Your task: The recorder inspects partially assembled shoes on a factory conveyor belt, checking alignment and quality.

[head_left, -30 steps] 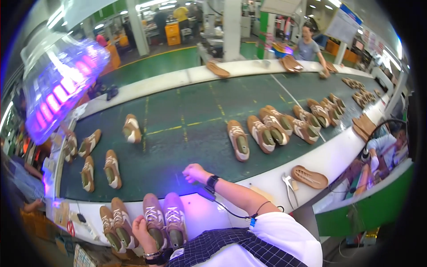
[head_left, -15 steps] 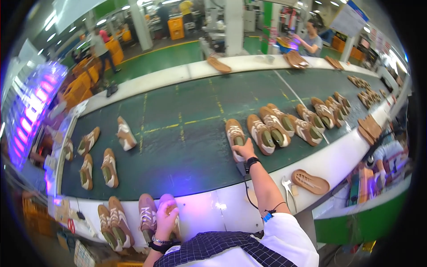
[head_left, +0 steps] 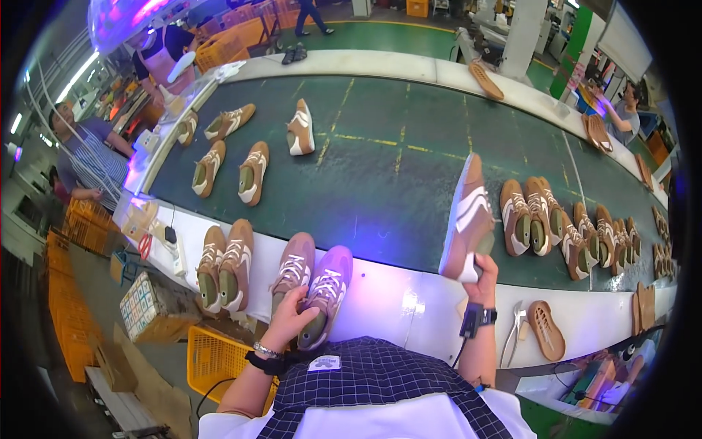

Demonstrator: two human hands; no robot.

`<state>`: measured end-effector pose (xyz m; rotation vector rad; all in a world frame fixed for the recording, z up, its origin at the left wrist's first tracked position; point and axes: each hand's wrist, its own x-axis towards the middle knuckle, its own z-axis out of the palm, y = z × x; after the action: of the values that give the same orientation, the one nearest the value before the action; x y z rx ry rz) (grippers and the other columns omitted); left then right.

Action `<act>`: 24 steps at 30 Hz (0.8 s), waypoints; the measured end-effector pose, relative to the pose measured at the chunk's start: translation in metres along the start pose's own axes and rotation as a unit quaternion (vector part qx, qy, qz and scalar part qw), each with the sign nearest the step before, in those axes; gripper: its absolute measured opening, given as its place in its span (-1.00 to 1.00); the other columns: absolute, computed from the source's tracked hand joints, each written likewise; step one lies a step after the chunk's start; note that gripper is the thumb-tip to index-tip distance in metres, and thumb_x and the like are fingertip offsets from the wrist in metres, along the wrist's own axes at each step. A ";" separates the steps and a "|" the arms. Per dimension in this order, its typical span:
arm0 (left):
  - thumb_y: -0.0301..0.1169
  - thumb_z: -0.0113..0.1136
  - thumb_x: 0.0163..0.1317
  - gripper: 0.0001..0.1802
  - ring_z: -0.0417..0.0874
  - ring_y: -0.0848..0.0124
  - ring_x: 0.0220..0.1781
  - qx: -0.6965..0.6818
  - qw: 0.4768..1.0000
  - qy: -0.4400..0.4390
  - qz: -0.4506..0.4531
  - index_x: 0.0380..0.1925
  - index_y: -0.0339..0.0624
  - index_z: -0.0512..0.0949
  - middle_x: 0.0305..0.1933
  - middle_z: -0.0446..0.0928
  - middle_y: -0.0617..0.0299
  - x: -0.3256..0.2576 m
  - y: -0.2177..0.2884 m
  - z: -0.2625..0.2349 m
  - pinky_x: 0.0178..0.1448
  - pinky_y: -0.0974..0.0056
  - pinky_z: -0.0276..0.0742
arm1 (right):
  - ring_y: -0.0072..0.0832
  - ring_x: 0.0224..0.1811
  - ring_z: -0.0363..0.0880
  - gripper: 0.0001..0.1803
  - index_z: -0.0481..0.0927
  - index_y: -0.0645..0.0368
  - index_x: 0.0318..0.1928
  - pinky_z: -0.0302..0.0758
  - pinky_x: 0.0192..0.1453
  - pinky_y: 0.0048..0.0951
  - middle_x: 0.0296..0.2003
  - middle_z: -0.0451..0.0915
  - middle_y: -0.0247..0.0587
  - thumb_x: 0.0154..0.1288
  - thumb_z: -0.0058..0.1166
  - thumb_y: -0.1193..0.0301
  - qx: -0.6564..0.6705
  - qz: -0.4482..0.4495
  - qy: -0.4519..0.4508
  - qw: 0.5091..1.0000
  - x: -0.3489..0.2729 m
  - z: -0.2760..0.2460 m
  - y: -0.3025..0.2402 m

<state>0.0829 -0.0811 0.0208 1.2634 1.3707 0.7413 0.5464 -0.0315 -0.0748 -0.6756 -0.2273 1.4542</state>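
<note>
My right hand [head_left: 481, 284] grips a brown sneaker [head_left: 472, 212] with white stripes by its heel and holds it toe-up over the near edge of the belt, its pale sole edge turned left. On the near white ledge, my left hand [head_left: 290, 318] is closed at the heel end of a pair, with its fingers at the left sneaker [head_left: 294, 265] and its thumb beside the right sneaker [head_left: 329, 289], which looks purple under the coloured light. Part of its grip is hidden. Another pair of brown sneakers [head_left: 225, 267] stands to the left on the ledge.
The green belt [head_left: 380, 190] carries several sneakers at left and a row of sneakers [head_left: 537, 212] at right. Pliers [head_left: 514, 329] and a brown sole [head_left: 547, 331] lie on the right ledge. A yellow crate [head_left: 219, 362] stands below. Co-workers [head_left: 91, 150] are at the far left.
My right hand has lifted the sneaker off the belt and tilted it toe-up. My left hand has shifted to the heel end of the near pair. The view has turned left.
</note>
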 end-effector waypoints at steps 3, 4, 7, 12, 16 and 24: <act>-0.23 0.35 0.01 -0.12 0.25 0.05 0.34 0.113 0.992 -0.001 0.060 0.26 -0.44 0.16 0.25 0.25 -0.18 -0.004 -0.020 -0.002 0.38 0.15 0.18 | 0.11 0.23 0.32 0.18 0.00 0.30 0.37 0.38 0.25 0.09 0.21 0.29 0.18 -0.23 0.36 0.10 0.030 0.018 -0.173 0.984 -0.059 0.138 0.001; -0.16 0.41 -0.09 0.02 0.18 0.01 0.38 0.156 0.986 -0.029 0.044 0.28 -0.44 0.11 0.30 0.19 -0.23 -0.002 -0.016 0.002 0.42 0.12 0.08 | 0.11 0.23 0.32 0.18 0.00 0.30 0.37 0.38 0.25 0.09 0.21 0.29 0.18 -0.23 0.36 0.10 0.028 0.014 -0.170 0.985 -0.065 0.143 0.007; -0.16 0.45 -0.18 0.09 0.16 0.02 0.40 0.217 0.973 -0.024 0.068 0.29 -0.45 0.09 0.32 0.17 -0.24 -0.008 -0.017 0.011 0.42 0.13 0.10 | 0.18 0.19 0.35 0.27 -0.03 0.21 0.38 0.34 0.25 0.20 0.19 0.30 0.21 -0.34 0.36 0.02 0.040 0.135 -0.221 0.965 -0.074 0.150 0.020; -0.28 0.47 -0.26 0.10 0.26 0.07 0.35 0.124 0.991 -0.027 0.051 0.32 -0.32 0.09 0.28 0.26 -0.15 -0.005 -0.025 0.018 0.38 0.18 0.18 | 0.09 0.05 0.47 0.00 0.18 0.25 0.27 0.43 0.15 0.08 0.08 0.42 0.18 -0.30 0.24 0.22 -0.002 0.203 -0.110 0.973 -0.074 0.079 0.081; -0.48 0.37 -0.28 0.04 0.37 0.17 0.25 -0.019 0.999 -0.029 0.002 0.33 -0.20 0.12 0.24 0.31 0.00 0.000 -0.018 0.005 0.31 0.22 0.28 | -0.25 0.08 0.46 -0.17 0.27 0.26 0.24 0.35 0.26 -0.28 0.05 0.47 -0.09 -0.17 0.16 0.41 0.000 0.265 -0.082 0.961 -0.090 0.078 0.092; -0.54 0.29 -0.44 0.10 0.34 0.25 0.27 -0.352 0.935 -0.047 -0.013 0.33 -0.16 0.17 0.26 0.30 0.14 -0.008 0.028 -0.007 0.34 0.24 0.23 | -0.29 0.21 0.34 -0.02 0.08 0.16 0.38 0.27 0.33 -0.32 0.20 0.32 -0.13 -0.18 0.15 0.47 -0.075 0.275 -0.153 0.946 -0.095 0.122 0.074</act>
<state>0.0827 -0.0800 0.0509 0.6954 0.9075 1.0215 0.4069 -0.0898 0.0058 -0.6611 -0.4162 2.0993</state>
